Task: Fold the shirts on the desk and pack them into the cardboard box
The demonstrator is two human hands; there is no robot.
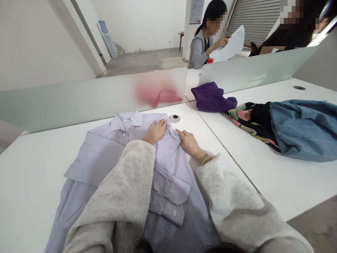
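A light purple pinstriped shirt [97,151] lies front up on the white table, its collar [126,121] at the far end. Its sleeves are folded inward across the body, with the buttoned cuffs [172,211] near the middle. My left hand [156,131] rests flat on the shirt's shoulder area, fingers stretched out together. Beside it, my right hand [190,142] is at the shoulder's outer edge, index finger extended to the fabric and the other fingers loosely bent. Neither hand visibly grips cloth. My grey sleeves hide part of the shirt.
A round cable hole [174,118] lies just beyond my hands. To the right are a purple cloth [214,97], a floral cloth [247,119] and a blue garment [305,130]. A frosted divider [105,98] runs along the back; behind it a person [201,49] holds paper.
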